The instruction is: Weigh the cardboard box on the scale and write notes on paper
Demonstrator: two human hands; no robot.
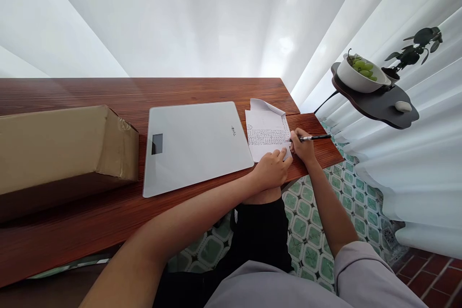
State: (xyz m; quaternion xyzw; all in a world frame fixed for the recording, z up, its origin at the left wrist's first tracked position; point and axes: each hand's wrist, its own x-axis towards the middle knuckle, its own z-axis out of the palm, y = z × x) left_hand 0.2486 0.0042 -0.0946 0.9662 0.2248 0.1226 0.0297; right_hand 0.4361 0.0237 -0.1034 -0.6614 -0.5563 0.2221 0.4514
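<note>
A black-and-white pen (316, 137) is gripped in my right hand (302, 146), its tip at the right edge of the written lines on a white sheet of paper (265, 122). Rows of small dark handwriting cover the sheet's middle, and its top edge curls over. My left hand (271, 168) lies across the paper's lower edge with fingers stretched out and nothing held. Left of the paper, close to my left wrist, a flat white digital scale (197, 147) with a dark display rests on the table.
The reddish-brown wooden table (202, 87) also bears a large cardboard box (61, 149) at the left. To the right, a dark side stand (378, 106) carries a white bowl (355, 77) of green grapes, a potted plant (409, 55) and a pale rounded object (403, 106). White curtains (407, 178) hang around.
</note>
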